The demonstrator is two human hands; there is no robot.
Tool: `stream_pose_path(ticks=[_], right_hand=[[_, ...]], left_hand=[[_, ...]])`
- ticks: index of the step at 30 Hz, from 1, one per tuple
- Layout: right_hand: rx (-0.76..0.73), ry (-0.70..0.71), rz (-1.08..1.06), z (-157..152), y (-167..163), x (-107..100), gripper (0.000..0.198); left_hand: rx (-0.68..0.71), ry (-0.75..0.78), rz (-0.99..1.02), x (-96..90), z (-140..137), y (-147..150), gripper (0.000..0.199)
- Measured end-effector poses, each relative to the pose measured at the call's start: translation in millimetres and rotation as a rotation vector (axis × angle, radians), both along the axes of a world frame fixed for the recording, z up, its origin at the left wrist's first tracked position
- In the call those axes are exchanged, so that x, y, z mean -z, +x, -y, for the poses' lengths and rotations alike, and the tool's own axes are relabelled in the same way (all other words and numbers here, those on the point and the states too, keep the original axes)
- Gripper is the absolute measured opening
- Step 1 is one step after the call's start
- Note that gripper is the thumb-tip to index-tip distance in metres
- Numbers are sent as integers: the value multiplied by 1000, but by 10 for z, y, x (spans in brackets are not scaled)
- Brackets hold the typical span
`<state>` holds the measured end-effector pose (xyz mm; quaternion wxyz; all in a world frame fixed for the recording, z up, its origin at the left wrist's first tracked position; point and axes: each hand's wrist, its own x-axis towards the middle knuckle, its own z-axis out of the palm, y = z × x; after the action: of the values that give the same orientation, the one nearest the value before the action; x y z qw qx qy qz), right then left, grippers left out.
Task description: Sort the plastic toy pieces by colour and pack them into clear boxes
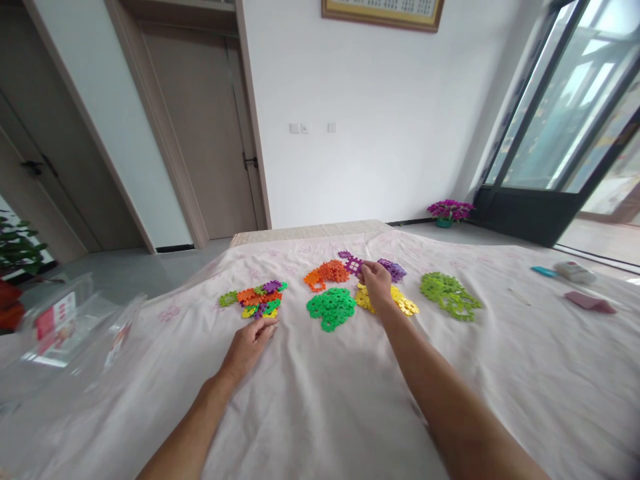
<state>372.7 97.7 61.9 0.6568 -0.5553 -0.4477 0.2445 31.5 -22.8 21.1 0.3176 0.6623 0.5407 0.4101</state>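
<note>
Between the fingertips of my right hand [377, 280] is a purple snowflake-shaped plastic piece [354, 265], held above the table. Directly below that hand lies a pile of yellow pieces [404, 303], partly covered by it. Violet pieces [393, 270] form a heap just beyond my right wrist. My left hand [250, 343] rests on the cloth with fingers loosely extended, at the near edge of a mixed-colour pile [260, 297]. Green pieces [331, 308] and orange pieces [330, 272] lie in separate piles between my hands. Farther right is a lime-green pile [450, 295].
A pale, wrinkled cloth [320, 400] covers the table. Clear plastic packaging [65, 327] sits at the left edge. On the right are a pink folded item [590, 302], a light blue item [543, 271] and a whitish packet [574, 272].
</note>
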Motion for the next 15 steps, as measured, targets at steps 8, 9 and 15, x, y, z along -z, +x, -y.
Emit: stream_pose_path(ticks=[8,9,15], right_hand=[[248,-229,-14,-275,855,-115,36],[246,-240,-18,-269,896,-126,37],[257,-212,46,-159,915,-150,36]], left_hand=[[-5,69,-137,-44,13,27,31],[-4,71,-140,-41,11,28,31],[0,89,-134,-27,-7,21,30]])
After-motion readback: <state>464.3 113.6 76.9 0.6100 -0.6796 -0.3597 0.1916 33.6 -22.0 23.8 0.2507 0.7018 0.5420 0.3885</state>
